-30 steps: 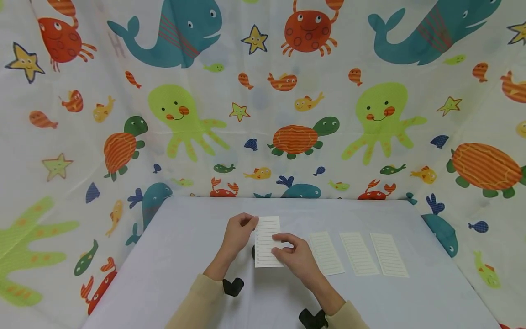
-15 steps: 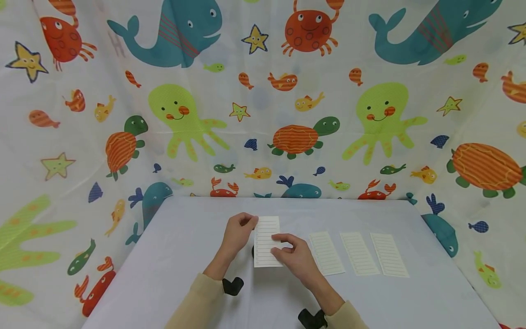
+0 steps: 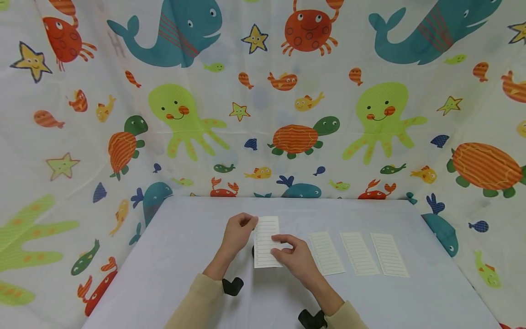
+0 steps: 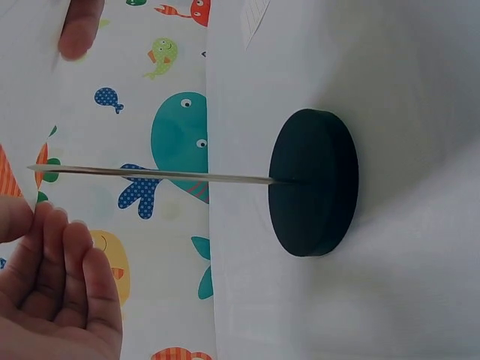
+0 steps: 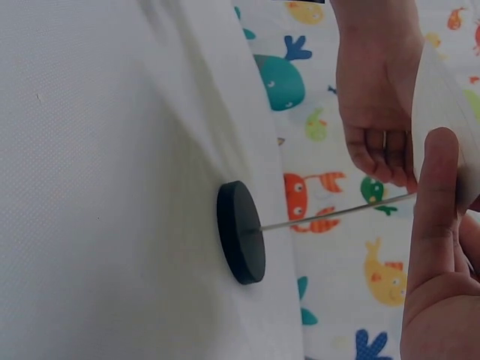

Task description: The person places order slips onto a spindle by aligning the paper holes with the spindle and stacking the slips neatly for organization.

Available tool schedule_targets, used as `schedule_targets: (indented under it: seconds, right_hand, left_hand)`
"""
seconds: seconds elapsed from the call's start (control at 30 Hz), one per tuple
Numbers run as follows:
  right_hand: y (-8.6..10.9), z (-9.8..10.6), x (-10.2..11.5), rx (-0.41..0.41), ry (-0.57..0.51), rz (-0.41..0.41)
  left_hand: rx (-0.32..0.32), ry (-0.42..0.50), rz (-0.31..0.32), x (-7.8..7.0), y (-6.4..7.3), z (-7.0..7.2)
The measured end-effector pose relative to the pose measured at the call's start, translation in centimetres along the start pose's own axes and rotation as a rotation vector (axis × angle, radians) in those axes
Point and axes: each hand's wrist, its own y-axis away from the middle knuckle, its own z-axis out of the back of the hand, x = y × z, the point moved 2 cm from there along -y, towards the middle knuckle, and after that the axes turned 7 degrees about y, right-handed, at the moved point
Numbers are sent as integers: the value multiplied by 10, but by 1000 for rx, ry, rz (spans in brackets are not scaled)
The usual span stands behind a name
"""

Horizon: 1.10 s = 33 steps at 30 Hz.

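Printed fabric (image 3: pixel 263 123), hands (image 3: pixel 238 232) (image 3: pixel 299 258) pinching lined paper (image 3: pixel 264 246), round-based metal spike (image 4: pixel 300 184)

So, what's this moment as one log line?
left hand: holds lined card | right hand: holds same card | spike: upright on black base, tip near card | three cards: on table

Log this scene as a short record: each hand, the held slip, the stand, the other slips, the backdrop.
Left hand: pinches the held slip near its top left corner
Right hand: pinches its right edge, lower down
Held slip: white, lined
Stand: round black base with thin metal spike, on the table
Spike tip: close to the held slip; contact unclear
Other slips: three, lined, in a row to the right
Backdrop: sea-animal print cloth
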Motion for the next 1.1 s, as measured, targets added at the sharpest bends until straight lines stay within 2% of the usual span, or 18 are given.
schedule_targets:
  seconds: [0.23, 0.43, 0.8, 1.1]
  right_hand:
    - [1, 0, 0, 1, -27, -9]
    - [1, -1, -5, 4, -8, -8]
    - [0, -6, -13, -28, 128, -20]
    - [3, -8, -19, -9, 185, -28]
  left_hand:
    - [-11, -38, -15, 2, 0, -2]
    - [-7, -77, -20, 9, 1, -4]
    - [0, -76, 0, 18, 0, -7]
    - [13, -87, 22, 31, -2, -9]
